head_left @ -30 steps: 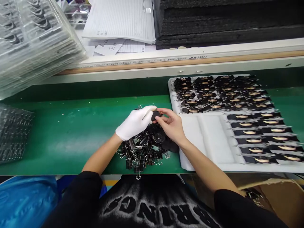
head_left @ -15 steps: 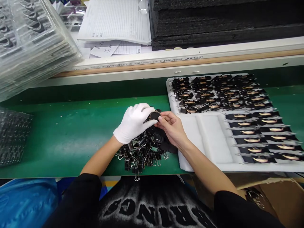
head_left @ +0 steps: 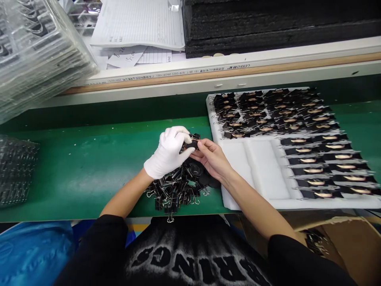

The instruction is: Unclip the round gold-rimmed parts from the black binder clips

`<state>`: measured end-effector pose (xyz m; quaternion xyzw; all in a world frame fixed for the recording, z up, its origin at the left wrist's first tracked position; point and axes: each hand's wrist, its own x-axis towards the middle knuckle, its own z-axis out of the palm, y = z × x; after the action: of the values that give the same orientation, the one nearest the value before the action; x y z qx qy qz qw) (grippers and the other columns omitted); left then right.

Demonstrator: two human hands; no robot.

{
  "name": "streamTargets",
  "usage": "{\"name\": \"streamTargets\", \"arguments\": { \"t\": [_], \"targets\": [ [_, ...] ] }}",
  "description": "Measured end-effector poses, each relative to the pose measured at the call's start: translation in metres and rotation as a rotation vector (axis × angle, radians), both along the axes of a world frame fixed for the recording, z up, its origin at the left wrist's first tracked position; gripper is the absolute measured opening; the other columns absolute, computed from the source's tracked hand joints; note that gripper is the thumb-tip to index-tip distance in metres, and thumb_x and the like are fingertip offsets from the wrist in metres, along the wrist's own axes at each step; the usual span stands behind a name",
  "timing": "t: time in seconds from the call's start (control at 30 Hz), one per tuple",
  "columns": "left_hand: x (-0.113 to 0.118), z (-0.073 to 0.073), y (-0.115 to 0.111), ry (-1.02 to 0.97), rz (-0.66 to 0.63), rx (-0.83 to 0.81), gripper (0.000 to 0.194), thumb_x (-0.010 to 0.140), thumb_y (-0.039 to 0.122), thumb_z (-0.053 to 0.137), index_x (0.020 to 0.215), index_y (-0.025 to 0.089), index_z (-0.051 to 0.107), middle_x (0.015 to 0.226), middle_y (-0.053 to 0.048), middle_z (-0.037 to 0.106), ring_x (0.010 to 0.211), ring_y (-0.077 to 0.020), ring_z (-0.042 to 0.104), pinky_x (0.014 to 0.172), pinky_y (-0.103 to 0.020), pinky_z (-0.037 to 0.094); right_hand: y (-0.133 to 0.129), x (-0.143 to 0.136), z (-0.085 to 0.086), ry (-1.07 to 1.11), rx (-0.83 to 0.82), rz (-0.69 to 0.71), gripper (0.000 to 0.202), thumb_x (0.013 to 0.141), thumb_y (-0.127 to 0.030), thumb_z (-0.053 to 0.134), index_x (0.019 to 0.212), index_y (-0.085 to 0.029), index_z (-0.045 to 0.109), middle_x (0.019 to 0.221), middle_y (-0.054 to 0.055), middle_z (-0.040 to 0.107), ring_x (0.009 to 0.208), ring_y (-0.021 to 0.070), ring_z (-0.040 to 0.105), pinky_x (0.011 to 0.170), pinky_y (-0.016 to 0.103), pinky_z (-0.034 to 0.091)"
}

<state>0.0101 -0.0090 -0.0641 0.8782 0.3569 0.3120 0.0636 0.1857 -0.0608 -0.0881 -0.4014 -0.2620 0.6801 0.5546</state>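
Note:
My left hand, in a white glove, pinches a small black round piece from the left side. The bare fingertips of my right hand close on the same piece from the right. Fingers partly cover it, so its details are hard to make out. Beneath both hands lies a heap of black binder clips with silver wire handles. Black flat discs lie at the heap's right side, partly under my right wrist.
A white foam tray on the right holds rows of black binder clips gripping pieces with pale edges. Clear plastic trays are stacked at upper left. Paper sheets and black foam slabs rest behind the white ledge.
The round piece has tilted between my fingers, its face showing less than before. Both hands stay close together above the heap. The whole view has shifted slightly.

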Motion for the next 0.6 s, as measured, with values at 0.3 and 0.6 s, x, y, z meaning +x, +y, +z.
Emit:
{"name": "streamTargets", "arguments": {
  "t": [0.3, 0.6],
  "targets": [
    [0.0024, 0.0039, -0.0006, 0.157, -0.038, 0.088, 0.031, 0.098, 0.034, 0.062, 0.125, 0.019, 0.064, 0.128, -0.015, 0.069, 0.117, -0.032, 0.064, 0.094, -0.047, 0.048, -0.0015, -0.0013, 0.0049, -0.013, 0.002, -0.032, 0.047, 0.073, -0.054, 0.092, 0.078, -0.025, 0.056, 0.072, -0.008, 0.07, 0.077, 0.015, 0.076, 0.093, 0.041, 0.065],
    [0.0056, 0.0034, -0.0071, 0.07, 0.007, 0.163, 0.019, 0.1, 0.035, 0.062, 0.105, 0.017, 0.065, 0.117, -0.012, 0.073, 0.107, -0.0281, 0.066, 0.087, -0.042, 0.047, -0.0023, -0.0036, 0.0025, 0.024, -0.05, -0.038, 0.049, 0.068, -0.056, 0.094, 0.085, -0.026, 0.06, 0.077, -0.007, 0.074, 0.073, 0.0132, 0.076, 0.088, 0.034, 0.066]
  ]
}}
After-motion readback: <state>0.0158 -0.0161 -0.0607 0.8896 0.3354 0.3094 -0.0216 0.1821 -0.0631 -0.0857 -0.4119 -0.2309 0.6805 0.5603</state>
